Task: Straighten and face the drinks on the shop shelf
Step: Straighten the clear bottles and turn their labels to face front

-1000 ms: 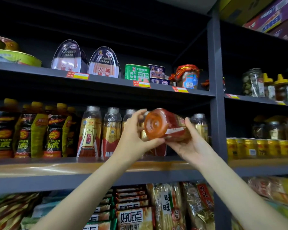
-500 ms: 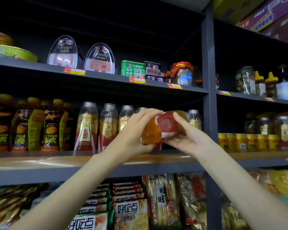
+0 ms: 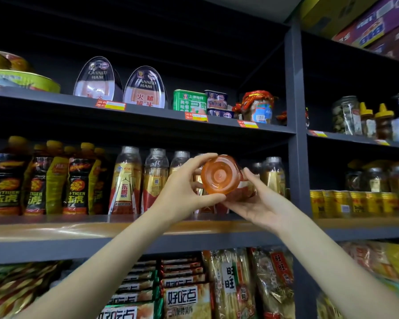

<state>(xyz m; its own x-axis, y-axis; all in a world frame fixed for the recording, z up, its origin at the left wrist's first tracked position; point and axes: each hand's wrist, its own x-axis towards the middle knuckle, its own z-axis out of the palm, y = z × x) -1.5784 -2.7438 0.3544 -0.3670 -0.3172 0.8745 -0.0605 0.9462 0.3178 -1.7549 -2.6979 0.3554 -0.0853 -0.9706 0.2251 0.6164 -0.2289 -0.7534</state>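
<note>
Drinks shelf (image 3: 129, 229) spans mid-frame. On it, L of the held bottle: yellow-cap tiger bottles (image 3: 39, 180), then clear-cap bottles (image 3: 127, 180) upright, labels fwd. Left hand (image 3: 182, 192) & right hand (image 3: 260, 203) both grip the orange bottle (image 3: 219, 174), tipped flat w/ its base toward cam, raised just above the shelf, in front of the clear-cap row.

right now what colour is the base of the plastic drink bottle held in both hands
Translucent orange base of the plastic drink bottle; head view.

Glossy clear-plastic bottle (image 3: 219, 174); matt grey metal shelf (image 3: 55, 249).
</note>
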